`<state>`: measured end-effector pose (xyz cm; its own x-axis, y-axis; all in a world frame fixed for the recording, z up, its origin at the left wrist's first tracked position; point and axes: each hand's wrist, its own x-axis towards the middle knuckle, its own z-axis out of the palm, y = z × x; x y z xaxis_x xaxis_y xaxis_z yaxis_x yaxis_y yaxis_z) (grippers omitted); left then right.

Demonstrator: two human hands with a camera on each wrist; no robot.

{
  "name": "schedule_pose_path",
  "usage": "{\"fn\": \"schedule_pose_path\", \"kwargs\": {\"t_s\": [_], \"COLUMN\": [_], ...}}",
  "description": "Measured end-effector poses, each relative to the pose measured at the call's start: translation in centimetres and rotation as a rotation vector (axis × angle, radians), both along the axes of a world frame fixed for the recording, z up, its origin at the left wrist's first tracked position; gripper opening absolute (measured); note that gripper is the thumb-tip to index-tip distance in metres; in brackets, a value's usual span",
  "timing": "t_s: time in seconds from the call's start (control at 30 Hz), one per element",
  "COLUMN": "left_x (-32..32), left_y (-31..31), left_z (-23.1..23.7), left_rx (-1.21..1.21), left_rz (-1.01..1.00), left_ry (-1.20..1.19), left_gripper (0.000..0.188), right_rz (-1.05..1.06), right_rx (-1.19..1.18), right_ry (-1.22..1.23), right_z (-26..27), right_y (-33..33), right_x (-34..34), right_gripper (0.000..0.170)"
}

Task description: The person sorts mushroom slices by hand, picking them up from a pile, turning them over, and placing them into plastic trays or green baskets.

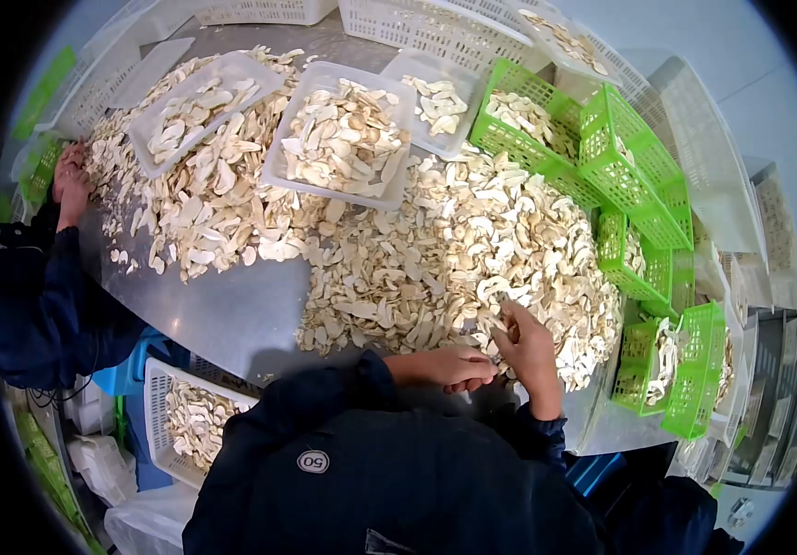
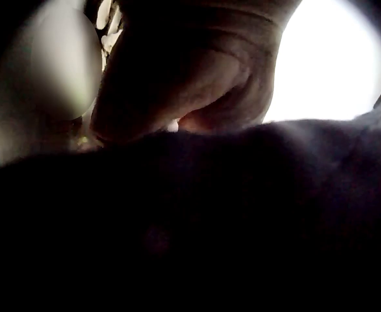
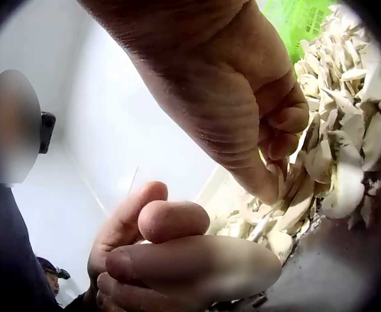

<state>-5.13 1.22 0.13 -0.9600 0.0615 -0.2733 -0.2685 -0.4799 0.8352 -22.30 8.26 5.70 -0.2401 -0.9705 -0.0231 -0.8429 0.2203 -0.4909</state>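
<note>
- Your dark jacket (image 1: 389,486) is filling the lower head view, overlapping the near table edge.
- Your left hand (image 1: 459,367) is lying at the pile's near rim, fingers curling inward; whether they are gripping anything cannot be told.
- Your right hand (image 1: 530,348) is reaching in just beside it, thumb and fingers bending toward the slices; whether they are closing on one cannot be told.
- The mushroom pile (image 1: 528,231) is spreading ahead of both hands.
- Green baskets (image 1: 637,190) are bounding its right side, leaving you only a narrow metal strip there; a white tray (image 1: 402,102) is standing at its far left.
- Bare metal tabletop (image 1: 241,314) is giving you wider room leftward.
- Slices are pointing every way: in the right wrist view, one slice (image 3: 301,200) near your fingertips is running lower left to upper right, while a curved slice (image 3: 345,188) is standing nearly lengthwise up the frame.
</note>
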Motion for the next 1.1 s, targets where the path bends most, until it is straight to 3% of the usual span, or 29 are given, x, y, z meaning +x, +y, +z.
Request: {"fn": "schedule_pose_path", "kwargs": {"t_s": [0.1, 0.2, 0.3, 0.37, 0.5, 0.57, 0.63, 0.73, 0.87, 0.97, 1.0, 1.07, 1.1], "left_x": [0.3, 0.2, 0.4, 0.3, 0.5, 0.3, 0.4, -0.1, 0.0, 0.4, 0.5, 0.7, 0.4], "left_y": [-0.1, -0.1, -0.1, -0.1, 0.0, -0.1, -0.1, -0.3, -1.5, -0.8, -0.6, -0.2, -0.5], "left_z": [0.3, 0.3, 0.7, 0.3, 0.2, -0.4, 0.4, -0.5, 0.9, 1.2, 1.2, 1.3, 1.4], "left_rx": [-0.046, -0.067, -0.098, -0.135, -0.121, -0.12, -0.006, 0.057, 0.165, 0.484, 0.45, 0.383, 0.367], "left_rz": [-0.007, -0.04, -0.005, -0.085, -0.125, 0.01, 0.209, 0.349, 0.146, 0.338, 0.359, 0.398, 0.243], "left_ry": [0.005, 0.016, 0.016, 0.048, 0.035, 0.025, -0.057, -0.051, -0.072, -0.074, -0.047, 0.007, -0.091], "left_gripper": [0.033, 0.035, 0.043, 0.05, 0.06, 0.062, 0.058, 0.052, 0.041, 0.039, 0.037, 0.034, 0.032], "right_rz": [-0.041, 0.048, -0.069, -0.109, -0.096, -0.069, -0.087, -0.077, -0.047, 0.007, 0.04, 0.095, 0.103], "right_rx": [0.065, -0.116, -0.097, -0.067, -0.164, -0.198, -0.153, -0.13, -0.152, 0.064, 0.143, 0.111, 0.099], "right_ry": [-0.278, -0.47, -0.157, 0.049, 0.137, 0.214, 0.185, 0.13, -0.078, -0.562, -0.701, -0.558, -0.465], "right_z": [1.2, 2.2, 2.2, 2.1, 0.2, 0.0, 0.1, 0.3, 1.3, 3.0, 3.1, 2.6, 2.6], "right_y": [0.1, -0.7, -1.5, -1.9, -2.7, -3.3, -3.4, -3.2, -1.9, -0.3, 0.1, 0.1, -0.3], "right_x": [-0.1, 0.1, -1.5, -2.3, -3.7, -3.7, -3.7, -4.1, -4.2, -3.3, -3.2, -2.1, -1.2], "right_gripper": [0.035, 0.03, 0.029, 0.026, 0.024, 0.021, 0.018, 0.013, 0.01, 0.011, 0.011, 0.016, 0.017]}}
